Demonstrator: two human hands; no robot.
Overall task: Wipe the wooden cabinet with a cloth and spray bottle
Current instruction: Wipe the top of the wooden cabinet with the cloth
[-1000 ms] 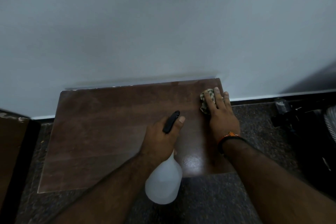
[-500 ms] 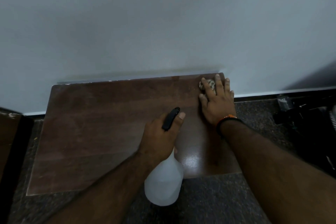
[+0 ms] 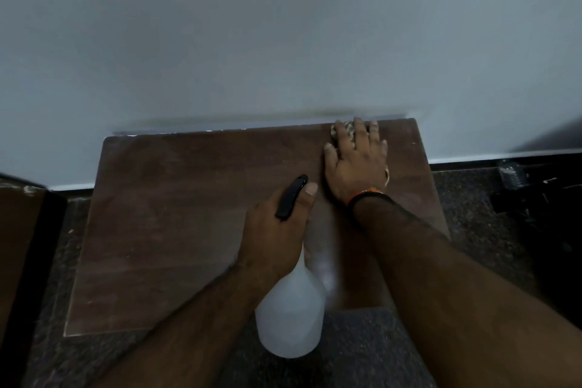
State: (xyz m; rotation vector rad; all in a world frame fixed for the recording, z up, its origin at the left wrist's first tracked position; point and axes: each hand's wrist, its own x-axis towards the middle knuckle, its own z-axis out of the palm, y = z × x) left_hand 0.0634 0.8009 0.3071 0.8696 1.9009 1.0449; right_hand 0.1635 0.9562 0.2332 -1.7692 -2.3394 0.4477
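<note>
The right hand (image 3: 357, 164) lies flat, palm down, on the top of the wooden cabinet (image 3: 189, 224), its fingers straight and a little spread, pressing a crumpled patterned cloth (image 3: 344, 132) of which only a small part shows under the fingertips. It sits at the far edge of the top, close to the wall (image 3: 283, 35) and short of the far right corner. A dark and orange band (image 3: 367, 195) circles the wrist, and the forearm runs back to the near right. The left hand (image 3: 277, 230) is curled round the neck of a white spray bottle (image 3: 291, 315), its thumb stretched forward beside the black trigger head (image 3: 291, 195); the bottle's body hangs off the near edge above the dark floor (image 3: 362, 350). The two hands are near each other but apart. Compared with half a second ago, the right hand and cloth have slid left along the far edge, away from the corner, baring more of the top to their right, while the left hand's grip on the bottle looks unchanged. A pale sheen (image 3: 327, 274) lies on the wood just right of the bottle.
</note>
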